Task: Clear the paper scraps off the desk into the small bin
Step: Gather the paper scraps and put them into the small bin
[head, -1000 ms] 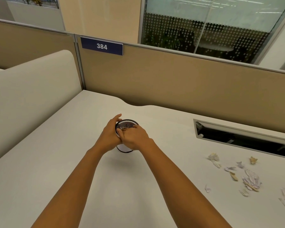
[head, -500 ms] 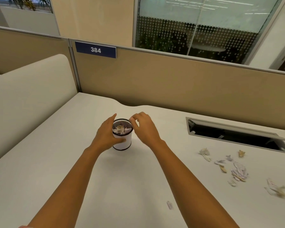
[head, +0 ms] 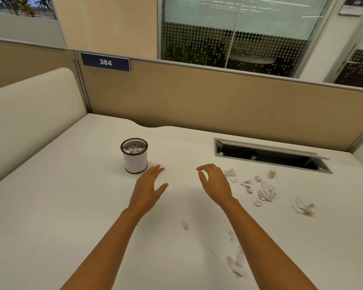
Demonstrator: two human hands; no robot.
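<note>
The small bin (head: 135, 162), a white cup with a black mesh rim, stands upright on the white desk (head: 61, 206) and holds crumpled paper. My left hand (head: 149, 187) hovers just right of and in front of it, fingers spread, empty. My right hand (head: 215, 182) is further right, fingers loosely curled, with nothing visible in it. A cluster of paper scraps (head: 265, 191) lies right of my right hand. One tiny scrap (head: 185, 225) sits between my forearms, and more scraps (head: 236, 262) lie beside my right forearm.
An open cable slot (head: 270, 156) is cut into the desk behind the scraps. Tan partition walls (head: 197, 97) close off the back, with a sign reading 384. A cream divider (head: 29, 114) runs along the left side.
Both hands have let go of the bin and pulled back toward me and to the right. The view has shifted, and more scraps near my right forearm have come into sight.
</note>
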